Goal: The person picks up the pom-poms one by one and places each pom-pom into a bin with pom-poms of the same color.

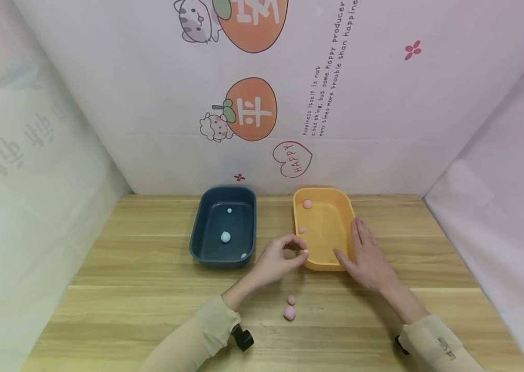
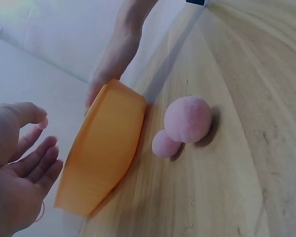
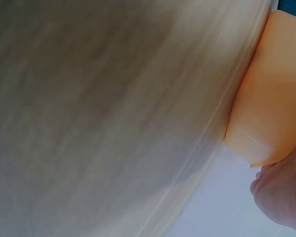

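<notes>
Beige sleeves (image 1: 189, 333), the right one dark-lettered, black wrist devices (image 1: 243, 338)

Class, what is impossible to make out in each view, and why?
Full shape of the pink piece in the left hand: head view; the grip hides part.
Writing on the right sleeve: head view; too small to read.
Inside of the yellow tray: left wrist view; its outer wall hides it.
Dark blue tray: right wrist view; frame edge and yellow tray hide the rest.

We see pink balls (image 1: 289, 312), a yellow-orange tray (image 1: 326, 232), a dark blue tray (image 1: 211, 230), pale blue balls (image 1: 226, 237), beige sleeves (image 1: 192, 330), a tan wood-grained table (image 1: 141, 289), and a white backdrop (image 1: 373, 144) patterned with orange fruits (image 1: 246, 132), magenta flowers (image 1: 413, 50) and a red-outlined heart (image 1: 292, 159).
</notes>
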A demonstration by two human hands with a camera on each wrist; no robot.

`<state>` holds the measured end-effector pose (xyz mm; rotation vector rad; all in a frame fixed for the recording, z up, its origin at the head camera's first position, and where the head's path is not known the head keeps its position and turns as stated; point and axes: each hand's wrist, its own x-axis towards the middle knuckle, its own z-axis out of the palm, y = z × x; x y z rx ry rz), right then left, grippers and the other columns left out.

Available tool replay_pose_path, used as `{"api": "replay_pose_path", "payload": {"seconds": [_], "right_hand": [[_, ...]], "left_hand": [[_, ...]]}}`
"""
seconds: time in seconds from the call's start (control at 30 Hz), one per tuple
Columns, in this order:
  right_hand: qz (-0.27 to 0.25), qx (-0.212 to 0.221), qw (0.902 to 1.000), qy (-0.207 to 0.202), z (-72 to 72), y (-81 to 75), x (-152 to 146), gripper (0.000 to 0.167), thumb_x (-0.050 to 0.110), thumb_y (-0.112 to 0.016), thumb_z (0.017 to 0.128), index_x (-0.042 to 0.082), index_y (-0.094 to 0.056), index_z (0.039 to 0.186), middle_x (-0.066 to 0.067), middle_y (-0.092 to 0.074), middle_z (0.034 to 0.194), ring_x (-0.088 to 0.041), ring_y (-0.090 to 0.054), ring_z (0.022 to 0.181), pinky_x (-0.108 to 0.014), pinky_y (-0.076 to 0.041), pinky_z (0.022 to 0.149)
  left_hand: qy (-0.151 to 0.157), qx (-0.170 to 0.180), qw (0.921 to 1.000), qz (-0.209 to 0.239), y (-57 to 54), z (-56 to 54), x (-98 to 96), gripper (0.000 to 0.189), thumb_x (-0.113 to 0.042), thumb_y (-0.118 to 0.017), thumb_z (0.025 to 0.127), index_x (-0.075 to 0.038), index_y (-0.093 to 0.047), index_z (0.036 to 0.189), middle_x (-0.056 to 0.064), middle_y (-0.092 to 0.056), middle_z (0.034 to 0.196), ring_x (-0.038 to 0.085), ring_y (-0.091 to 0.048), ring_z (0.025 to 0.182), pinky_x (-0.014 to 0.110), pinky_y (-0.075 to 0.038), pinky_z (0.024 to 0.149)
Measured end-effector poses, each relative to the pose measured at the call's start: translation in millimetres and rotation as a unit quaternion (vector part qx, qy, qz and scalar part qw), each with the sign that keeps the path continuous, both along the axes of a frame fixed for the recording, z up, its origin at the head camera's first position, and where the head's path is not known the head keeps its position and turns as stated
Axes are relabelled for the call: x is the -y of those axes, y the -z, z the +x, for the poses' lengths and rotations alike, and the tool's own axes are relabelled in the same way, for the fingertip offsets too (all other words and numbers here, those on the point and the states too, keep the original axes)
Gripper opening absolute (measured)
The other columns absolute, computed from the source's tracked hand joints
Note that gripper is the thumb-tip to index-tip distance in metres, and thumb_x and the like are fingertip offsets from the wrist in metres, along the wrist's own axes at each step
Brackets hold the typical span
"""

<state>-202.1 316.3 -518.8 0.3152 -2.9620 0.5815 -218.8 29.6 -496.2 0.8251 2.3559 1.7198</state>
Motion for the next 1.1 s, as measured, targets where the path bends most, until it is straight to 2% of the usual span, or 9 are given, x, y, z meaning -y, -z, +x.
{"api": "replay_pose_path", "payload": {"seconds": [0.3,0.6,0.93,1.1], "right_hand": [[-0.004,-0.01,0.9999,0.002,0.3,1.2,0,0.098,0.049,-0.055,0.112,-0.015,-0.009,0.169,-0.04,-0.012,0.178,-0.058,-0.016,0.167,-0.071,-0.023,0.134],[-0.001,-0.006,1.0,0.001,-1.0,2.0,2,0.098,0.049,-0.057,0.111,-0.014,-0.009,0.17,-0.039,-0.012,0.178,-0.056,-0.015,0.167,-0.07,-0.023,0.134],[-0.001,-0.003,1.0,0.0,-1.3,0.2,1,0.098,0.048,-0.056,0.112,-0.013,-0.007,0.17,-0.038,-0.011,0.179,-0.056,-0.015,0.167,-0.07,-0.022,0.135],[-0.004,-0.006,1.0,0.001,-1.3,-0.8,1,0.098,0.048,-0.057,0.112,-0.013,-0.007,0.17,-0.039,-0.012,0.178,-0.057,-0.017,0.167,-0.07,-0.023,0.135]], "left_hand": [[-0.001,0.0,0.9999,0.014,-4.0,-12.7,-12.4,0.014,-0.011,-0.076,0.103,-0.001,-0.074,0.112,0.019,-0.076,0.114,0.035,-0.074,0.112,0.055,-0.061,0.106],[-0.004,0.001,0.9998,0.018,0.8,-20.4,-18.7,0.014,-0.013,-0.076,0.103,-0.001,-0.074,0.112,0.018,-0.076,0.113,0.031,-0.072,0.106,0.055,-0.062,0.101],[-0.036,-0.01,0.999,0.026,-0.8,-38.5,-29.9,0.013,-0.01,-0.076,0.103,0.0,-0.075,0.109,0.018,-0.079,0.11,0.031,-0.076,0.111,0.05,-0.062,0.107],[-0.06,-0.01,0.9979,0.022,-2.2,-50.0,-37.6,0.014,-0.012,-0.077,0.103,0.0,-0.076,0.11,0.018,-0.079,0.111,0.028,-0.075,0.109,0.051,-0.065,0.1]]}}
